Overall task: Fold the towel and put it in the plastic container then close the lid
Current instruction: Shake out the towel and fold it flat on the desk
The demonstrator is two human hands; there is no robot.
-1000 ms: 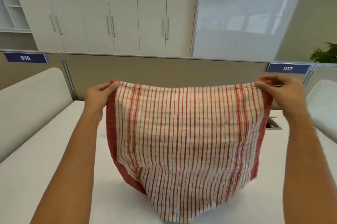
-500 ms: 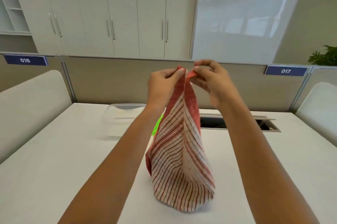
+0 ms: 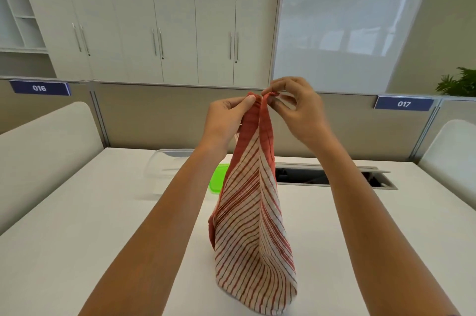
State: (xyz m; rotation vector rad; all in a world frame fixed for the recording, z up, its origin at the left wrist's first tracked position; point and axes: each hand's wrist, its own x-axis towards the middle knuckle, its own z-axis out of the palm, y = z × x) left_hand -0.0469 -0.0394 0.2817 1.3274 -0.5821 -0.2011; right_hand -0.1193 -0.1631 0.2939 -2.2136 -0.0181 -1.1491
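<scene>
Towel fold: the red-and-white striped towel (image 3: 253, 225) hangs doubled, its looped bottom edge resting on the white surface (image 3: 77, 238) nearest the camera, between the two forearms.
Towel top: the two red-bordered upper corners meet high above the surface, brought side by side.
Left hand: the left hand (image 3: 226, 120) pinches its corner between thumb and fingers (image 3: 248, 103), closed tight on the cloth (the border bunches just under the thumb).
Right hand: the right hand (image 3: 301, 109) holds the other corner in a narrow pinch of thumb and forefinger at the very tip; its remaining fingers curl loosely apart from the cloth.
Lid: a green lid (image 3: 217, 181) lies flat on the surface behind the towel, mostly hidden by cloth and left forearm.
Container: a clear plastic container (image 3: 164, 166) stands left of the lid, farther back, open on top.
Cable slot: a recessed opening (image 3: 334, 176) in the surface runs to the right behind the towel.
</scene>
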